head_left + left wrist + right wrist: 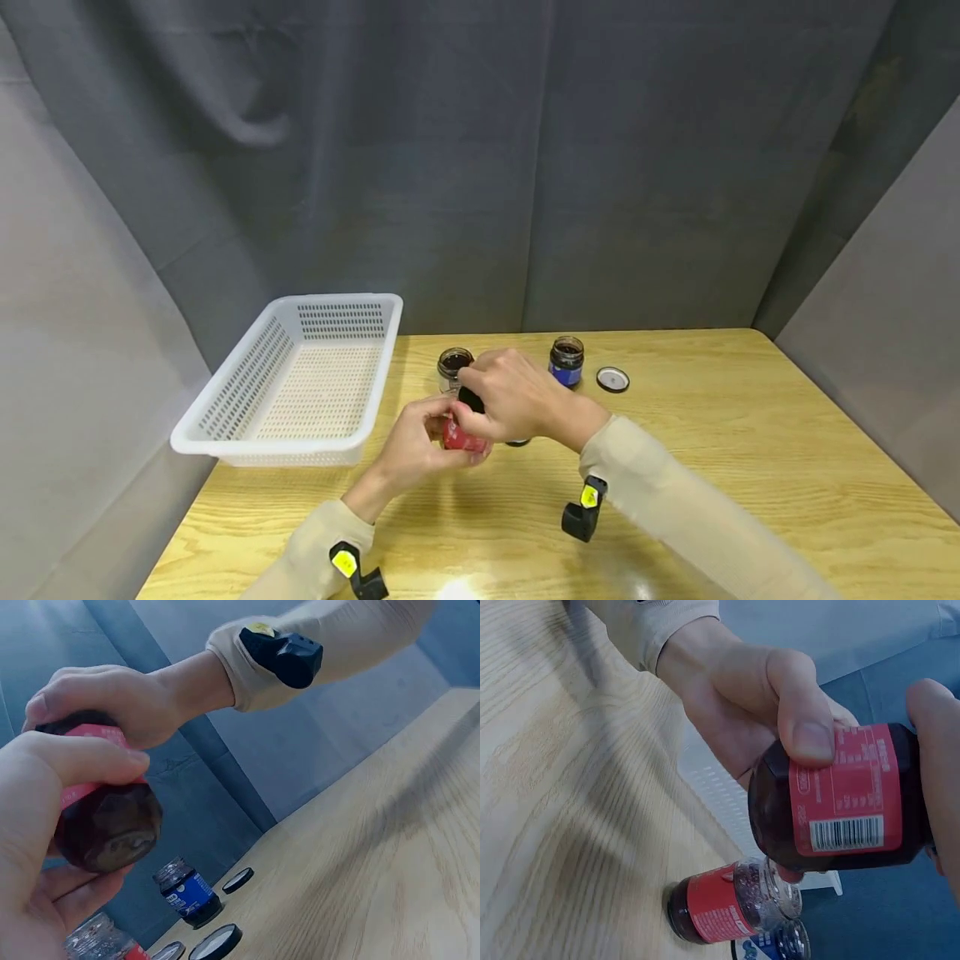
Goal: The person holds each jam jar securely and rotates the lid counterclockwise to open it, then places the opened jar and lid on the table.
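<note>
A dark glass jar with a red label (847, 802) is held above the table, tilted, its base toward the left wrist camera. My left hand (420, 442) grips the jar's body, thumb across the label. Fingers of my right hand (517, 396) curl round its black lid (471, 398), which is partly hidden by them. Just behind the hands stands an uncapped jar (453, 362), showing a red label in the right wrist view. Farther right is another uncapped jar with a blue label (567, 367), dark contents inside.
A white perforated plastic basket (288, 454) stands at the table's left. One loose lid (613, 380) lies right of the blue-labelled jar. More lids, such as a black-rimmed one (216, 943), lie near the jars. A grey curtain (450, 167) hangs behind the wooden table (720, 433).
</note>
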Tool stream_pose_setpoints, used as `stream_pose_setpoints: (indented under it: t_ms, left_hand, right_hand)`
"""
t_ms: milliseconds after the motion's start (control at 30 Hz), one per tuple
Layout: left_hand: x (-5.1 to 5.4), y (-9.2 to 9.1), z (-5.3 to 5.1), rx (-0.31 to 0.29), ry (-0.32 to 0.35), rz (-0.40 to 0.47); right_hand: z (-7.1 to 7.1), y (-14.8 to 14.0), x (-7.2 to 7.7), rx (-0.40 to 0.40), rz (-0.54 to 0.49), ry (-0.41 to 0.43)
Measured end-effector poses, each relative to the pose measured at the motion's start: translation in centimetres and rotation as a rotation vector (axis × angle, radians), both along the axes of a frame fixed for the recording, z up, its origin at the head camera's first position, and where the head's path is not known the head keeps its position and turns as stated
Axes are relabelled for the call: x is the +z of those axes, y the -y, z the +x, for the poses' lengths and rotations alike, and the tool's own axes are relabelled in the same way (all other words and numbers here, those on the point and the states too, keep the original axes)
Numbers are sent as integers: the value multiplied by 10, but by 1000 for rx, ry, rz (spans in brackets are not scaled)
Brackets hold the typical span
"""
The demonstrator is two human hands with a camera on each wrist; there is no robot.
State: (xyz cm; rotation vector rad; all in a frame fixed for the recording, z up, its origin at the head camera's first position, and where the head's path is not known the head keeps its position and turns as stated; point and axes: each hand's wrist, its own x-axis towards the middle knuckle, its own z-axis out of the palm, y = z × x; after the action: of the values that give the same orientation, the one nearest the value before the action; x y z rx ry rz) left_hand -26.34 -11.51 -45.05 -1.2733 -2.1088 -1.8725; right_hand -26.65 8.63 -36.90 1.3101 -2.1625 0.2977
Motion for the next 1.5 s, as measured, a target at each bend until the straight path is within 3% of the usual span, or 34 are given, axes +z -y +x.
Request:
stream_pose_setpoints:
  t_ms: [200, 333, 467, 667, 933, 1267, 1500]
  left_hand:
    - [3, 7, -5, -188, 94, -2]
    - [6, 10, -8, -230, 108, -30]
    - [4, 12, -10, -165, 94, -66]
    - [2, 14, -11, -70, 69, -84]
    - [0, 9, -10, 8, 39, -71]
    - [1, 2, -3, 68, 121, -41]
    - [0, 0, -2, 76, 99, -45]
  right_hand:
    - [1, -2, 10, 119, 88, -17]
    - [3, -4, 16, 132, 171, -18]
    - [6, -7, 17, 75, 196, 44]
    - [12, -13, 21, -6, 175, 216]
    - [13, -19, 31, 8, 128, 332]
    - [12, -27, 37, -18, 130, 430]
    - [13, -29, 36, 9, 135, 492]
